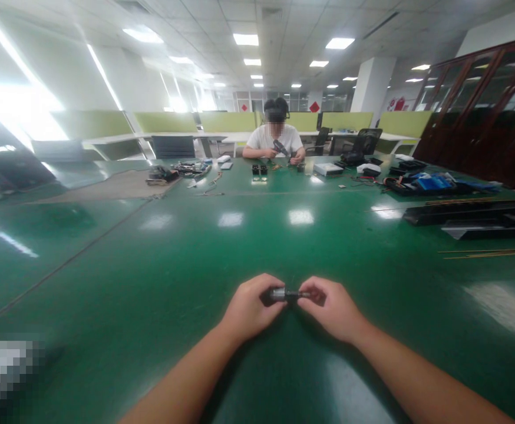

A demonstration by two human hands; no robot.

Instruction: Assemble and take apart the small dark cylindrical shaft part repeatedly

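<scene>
Just above the green tabletop [187,265], both my hands meet at a small silver-and-black cylindrical part [279,294] lying level between them. Its thicker silver body is pinched by the thumb and fingers of my left hand [251,309]. The thumb and fingertips of my right hand [337,309] close on its thin, darker end. The outer left tip is hidden in my left hand, and the exact kind of part is too small to make out.
Across the table a person [275,138] in a white shirt holds a dark drill-like tool [279,147]. Small black blocks [260,171] stand before them. Circuit parts [193,169] lie at far left; black channels [474,212] and thin rods [487,253] at right.
</scene>
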